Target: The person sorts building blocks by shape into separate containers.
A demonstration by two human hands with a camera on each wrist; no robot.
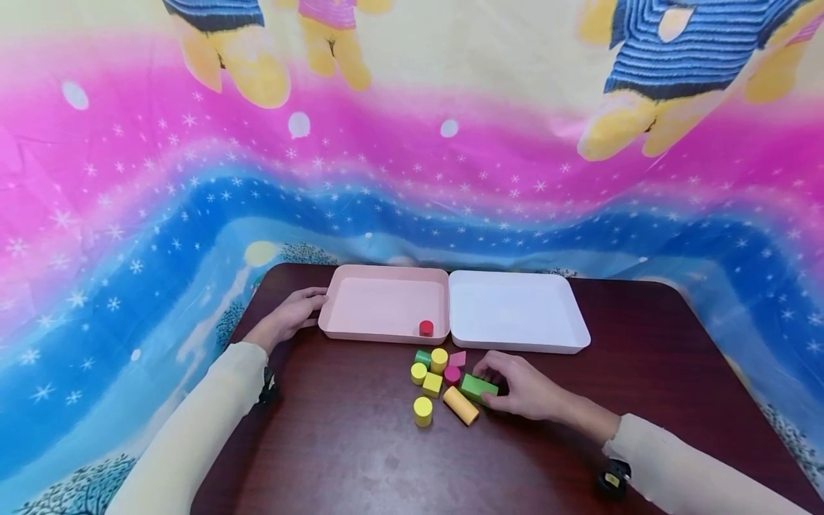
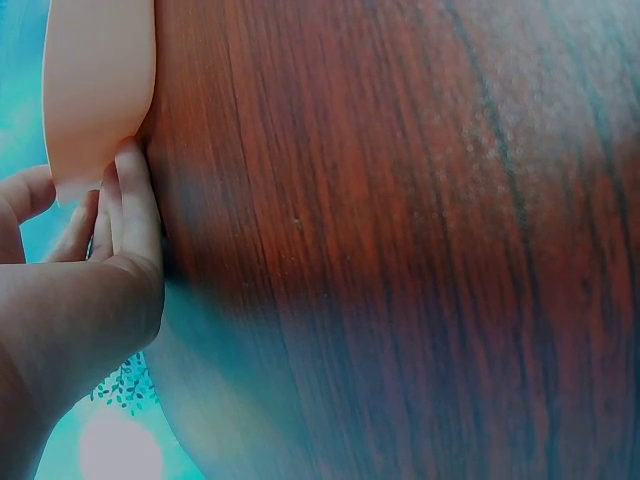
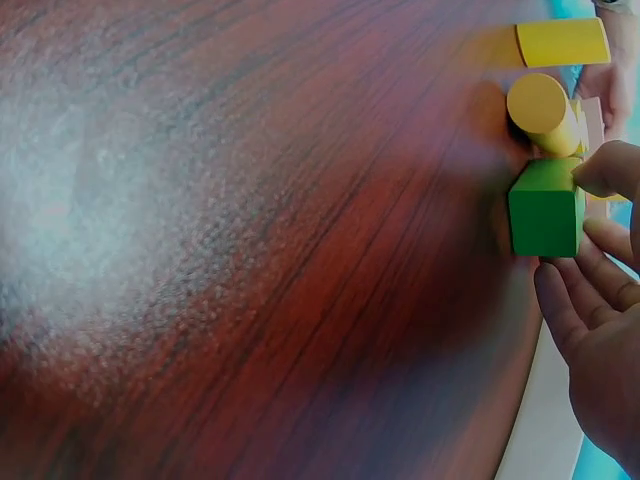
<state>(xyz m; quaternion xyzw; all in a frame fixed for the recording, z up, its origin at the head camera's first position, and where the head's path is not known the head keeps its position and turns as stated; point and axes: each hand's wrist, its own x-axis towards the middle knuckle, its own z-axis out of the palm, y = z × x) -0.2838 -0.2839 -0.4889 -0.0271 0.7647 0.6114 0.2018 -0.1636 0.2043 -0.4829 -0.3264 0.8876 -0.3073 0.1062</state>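
Observation:
My left hand is at the left end of the pink tray, holding its edge between thumb and fingers; the left wrist view shows the tray's corner there. On the table, my right hand grips a green rectangular block, thumb at the near end and fingers on the far side. Close beside that block lies an orange-yellow cylinder. A yellow cylinder stands nearer the front. Inside the pink tray, a small red cylinder sits at the near right corner.
A white tray stands against the pink one's right side. Before the trays cluster a yellow cube, yellow cylinders, a dark pink cylinder, a pink block and a green piece. A printed cloth hangs behind the table.

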